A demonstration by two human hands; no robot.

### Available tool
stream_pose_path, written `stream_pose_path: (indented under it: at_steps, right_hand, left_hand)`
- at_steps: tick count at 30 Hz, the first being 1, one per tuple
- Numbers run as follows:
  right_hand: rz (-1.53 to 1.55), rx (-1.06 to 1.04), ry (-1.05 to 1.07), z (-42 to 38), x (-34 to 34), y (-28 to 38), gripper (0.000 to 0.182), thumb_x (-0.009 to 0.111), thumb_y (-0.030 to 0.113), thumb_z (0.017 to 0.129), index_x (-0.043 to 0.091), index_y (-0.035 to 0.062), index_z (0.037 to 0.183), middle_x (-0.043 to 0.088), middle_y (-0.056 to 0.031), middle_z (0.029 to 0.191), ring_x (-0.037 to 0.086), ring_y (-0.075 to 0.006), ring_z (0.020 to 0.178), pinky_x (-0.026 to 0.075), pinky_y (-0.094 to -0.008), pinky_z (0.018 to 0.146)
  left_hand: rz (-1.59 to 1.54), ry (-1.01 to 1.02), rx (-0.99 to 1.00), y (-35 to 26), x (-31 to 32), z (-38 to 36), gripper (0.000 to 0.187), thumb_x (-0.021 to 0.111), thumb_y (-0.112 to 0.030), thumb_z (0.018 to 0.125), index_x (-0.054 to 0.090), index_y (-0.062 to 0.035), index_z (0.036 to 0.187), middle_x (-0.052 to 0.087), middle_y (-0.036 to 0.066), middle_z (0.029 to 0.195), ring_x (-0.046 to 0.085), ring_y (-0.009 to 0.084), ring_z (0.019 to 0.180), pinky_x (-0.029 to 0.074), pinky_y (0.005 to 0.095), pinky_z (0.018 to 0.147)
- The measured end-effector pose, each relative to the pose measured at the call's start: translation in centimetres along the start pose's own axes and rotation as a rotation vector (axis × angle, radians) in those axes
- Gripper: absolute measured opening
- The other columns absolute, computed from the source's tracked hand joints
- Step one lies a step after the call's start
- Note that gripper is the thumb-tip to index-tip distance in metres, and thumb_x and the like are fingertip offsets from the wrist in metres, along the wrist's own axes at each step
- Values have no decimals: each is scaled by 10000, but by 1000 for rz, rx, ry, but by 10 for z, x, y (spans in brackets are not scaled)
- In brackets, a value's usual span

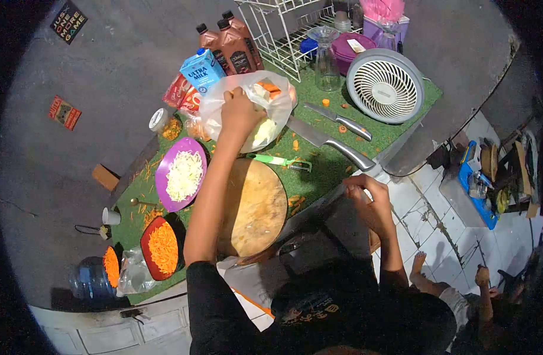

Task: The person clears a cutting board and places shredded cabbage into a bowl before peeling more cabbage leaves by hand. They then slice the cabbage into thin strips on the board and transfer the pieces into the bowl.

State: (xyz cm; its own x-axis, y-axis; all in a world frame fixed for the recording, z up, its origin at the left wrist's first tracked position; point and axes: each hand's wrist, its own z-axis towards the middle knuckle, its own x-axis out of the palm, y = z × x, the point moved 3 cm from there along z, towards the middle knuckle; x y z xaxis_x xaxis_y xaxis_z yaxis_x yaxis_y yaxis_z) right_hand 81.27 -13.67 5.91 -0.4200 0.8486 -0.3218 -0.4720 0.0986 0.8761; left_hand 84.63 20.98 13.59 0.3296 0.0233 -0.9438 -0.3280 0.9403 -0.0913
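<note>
My left hand (242, 112) is at the opening of a white plastic bag (212, 112) that holds pale and orange vegetable pieces; its fingers are bent over the bag's edge, and what they grip is hidden. My right hand (369, 198) hangs in the air past the table's front edge, fingers curled, near the large knife's handle but apart from it. The large knife (342, 151) and a smaller knife (345, 124) lie right of the bag. A green peeler (280, 161) rests just above the round wooden board (253, 207). Left of the board, a purple plate (163, 183) holds pale shreds.
An orange-red bowl (146, 248) of carrot shreds stands lower left. Bottles (236, 50), a milk carton (203, 71), a wire rack (277, 35) and a fan (385, 92) line the back. Another person's hand (482, 275) and foot show at lower right.
</note>
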Motion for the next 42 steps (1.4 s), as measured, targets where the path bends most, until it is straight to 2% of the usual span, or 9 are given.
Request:
stream_pose_path:
  at_steps: [12, 17, 21, 26, 29, 31, 34, 40, 42]
  right_hand:
    - [46, 22, 43, 1, 17, 8, 129, 601, 74, 969, 686, -17, 1002, 698, -111, 816, 686, -167, 749, 529, -305, 701]
    - [148, 94, 112, 5, 33, 17, 138, 596, 80, 978, 685, -17, 1018, 695, -97, 822, 672, -150, 753, 523, -293, 691]
    - [320, 102, 180, 9, 48, 27, 128, 586, 56, 981, 680, -10, 1039, 679, -66, 821, 647, -135, 762, 515, -281, 696]
    - [306, -82, 174, 36, 58, 63, 120, 599, 35, 964, 674, -8, 1047, 678, -64, 895, 638, -132, 812, 510, -270, 735]
    - [184, -313, 221, 63, 66, 96, 187, 645, 42, 931, 663, 7, 1113, 658, -98, 1074, 640, -163, 953, 523, -285, 796]
    - [73, -583, 219, 81, 75, 123, 462, 747, 120, 862, 597, 43, 1292, 585, -140, 1274, 588, -233, 1164, 499, -341, 953]
    - [56, -593, 303, 106, 99, 149, 775, 832, 229, 788, 464, 81, 1454, 516, -166, 1392, 489, -290, 1322, 407, -392, 1093]
    - [336, -673, 532, 151, 133, 196, 925, 863, 279, 738, 387, 95, 1510, 501, -154, 1434, 458, -265, 1355, 360, -394, 1132]
    - [316, -711, 493, 160, 131, 218, 900, 856, 247, 730, 406, 89, 1494, 524, -134, 1406, 501, -241, 1305, 393, -380, 1107]
  left_hand:
    - [-212, -428, 183, 15, -60, -30, 540, 775, -298, 777, 625, 96, 1115, 660, 279, 963, 617, 425, 924, 496, 492, 850]
    - [-641, -278, -274, 22, -94, -80, 544, 757, -306, 864, 621, 86, 1215, 703, 175, 1051, 670, 219, 934, 511, 324, 848]
    - [-1160, -144, -265, 43, -83, -110, 441, 678, -302, 945, 619, 48, 1206, 678, 62, 1056, 638, 156, 922, 495, 290, 829]
    - [-1589, -131, -479, 27, -87, -150, 421, 653, -364, 958, 608, -24, 1200, 662, 89, 1063, 631, 178, 896, 532, 301, 771]
    - [-1857, -43, -503, 25, -83, -161, 502, 585, -427, 986, 542, -12, 1266, 675, 122, 1068, 659, 168, 806, 576, 279, 678]
    - [-1928, -33, -508, 22, -88, -164, 501, 572, -440, 989, 547, -18, 1259, 680, 114, 1054, 660, 162, 783, 581, 281, 665]
    - [-1981, -29, -505, 26, -95, -164, 509, 525, -484, 1000, 558, -37, 1240, 691, 92, 1033, 670, 143, 779, 575, 277, 638]
    - [-1725, -205, -446, 23, -166, -138, 568, 479, -603, 983, 614, -95, 1202, 685, 31, 1017, 640, 122, 851, 489, 301, 702]
    - [-1544, -212, -345, 41, -182, -125, 727, 332, -711, 984, 645, -82, 1171, 684, 25, 1046, 608, 128, 879, 417, 278, 690]
